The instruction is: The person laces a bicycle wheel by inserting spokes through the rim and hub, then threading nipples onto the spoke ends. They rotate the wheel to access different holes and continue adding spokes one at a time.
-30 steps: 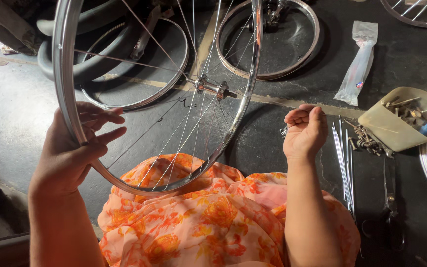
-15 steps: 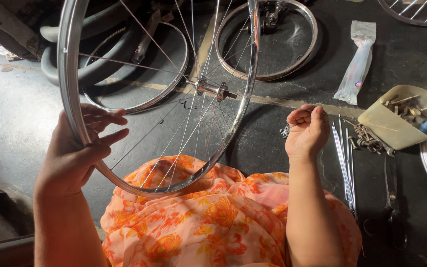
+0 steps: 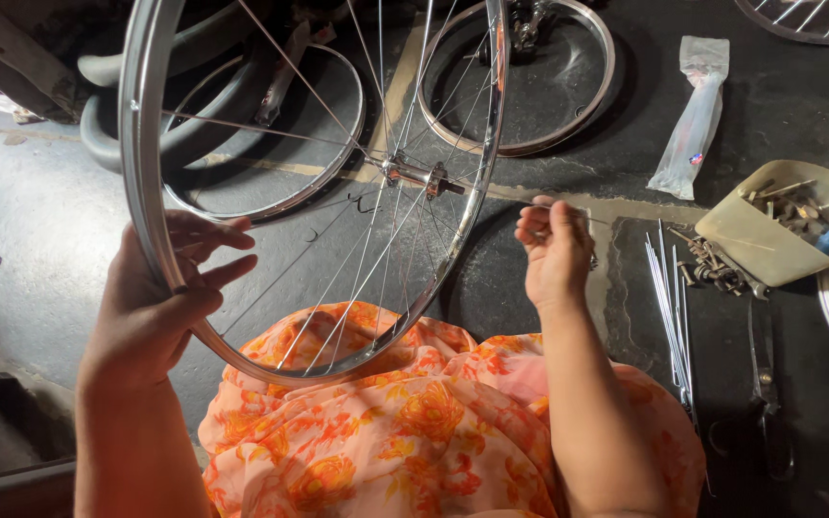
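A shiny bicycle wheel rim (image 3: 141, 173) with thin spokes and a hub (image 3: 414, 176) stands upright on my lap, which is covered by orange flowered cloth (image 3: 414, 422). My left hand (image 3: 160, 297) grips the rim at its lower left, fingers spread across the spokes. My right hand (image 3: 554, 249) is to the right of the rim, fingers pinched on a thin metal spoke (image 3: 595, 219) that points right. A bundle of loose spokes (image 3: 669, 307) lies on the dark floor beside my right arm.
A beige tray (image 3: 769, 245) with small metal parts and a blue piece sits at right. A clear plastic packet (image 3: 693, 120) lies behind it. Other rims (image 3: 592, 86) and a tyre (image 3: 107, 134) lie on the floor beyond. Pliers (image 3: 765, 374) lie at lower right.
The wheel has shifted slightly right in view. My right hand has drawn the pinched spoke a little lower and left. My left hand keeps its hold on the rim.
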### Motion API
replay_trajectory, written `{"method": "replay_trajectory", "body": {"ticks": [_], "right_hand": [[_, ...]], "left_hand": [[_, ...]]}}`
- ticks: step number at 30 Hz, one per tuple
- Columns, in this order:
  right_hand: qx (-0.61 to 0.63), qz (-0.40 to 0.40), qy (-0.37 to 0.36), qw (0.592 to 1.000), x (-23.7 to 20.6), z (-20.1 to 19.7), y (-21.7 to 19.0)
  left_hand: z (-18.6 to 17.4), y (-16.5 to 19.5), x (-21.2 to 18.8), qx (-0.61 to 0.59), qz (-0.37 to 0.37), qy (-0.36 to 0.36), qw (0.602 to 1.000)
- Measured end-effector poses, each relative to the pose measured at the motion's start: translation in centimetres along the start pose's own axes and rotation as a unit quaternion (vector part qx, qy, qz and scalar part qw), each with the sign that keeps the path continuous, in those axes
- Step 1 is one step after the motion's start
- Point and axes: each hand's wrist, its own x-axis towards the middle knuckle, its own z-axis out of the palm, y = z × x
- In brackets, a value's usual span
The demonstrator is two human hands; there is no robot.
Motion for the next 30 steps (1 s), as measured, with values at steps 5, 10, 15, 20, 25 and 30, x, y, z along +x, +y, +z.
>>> {"method": "replay_trajectory", "body": {"ticks": [5,10,15,20,25,30], "right_hand": [[0.027,0.053,-0.032,0.998,0.4,0.7,1.8],[-0.084,0.045,-0.046,0.994,1.3,4.5,4.0],[-0.118,0.011,-0.078,0.990,1.8,10.1,7.0],[-0.158,0.017,-0.052,0.986,0.4,11.5,7.3],[-0.171,0.001,-0.073,0.983,-0.8,11.8,7.1],[-0.156,-0.010,-0.078,0.985,-1.1,12.1,6.3]], "left_hand": [[0.9,-0.4,-0.7,-0.021,0.006,-0.010,1.000],[1.1,-0.7,-1.5,-0.025,0.002,-0.013,1.000],[0.3,-1.6,-2.3,-0.032,0.013,-0.040,0.999],[-2.4,-4.7,-2.4,-0.243,0.035,-0.106,0.964],[-4.0,-11.7,4.0,-0.283,-0.189,0.040,0.939],[-1.4,-16.1,9.8,-0.332,-0.231,0.018,0.915]]}}
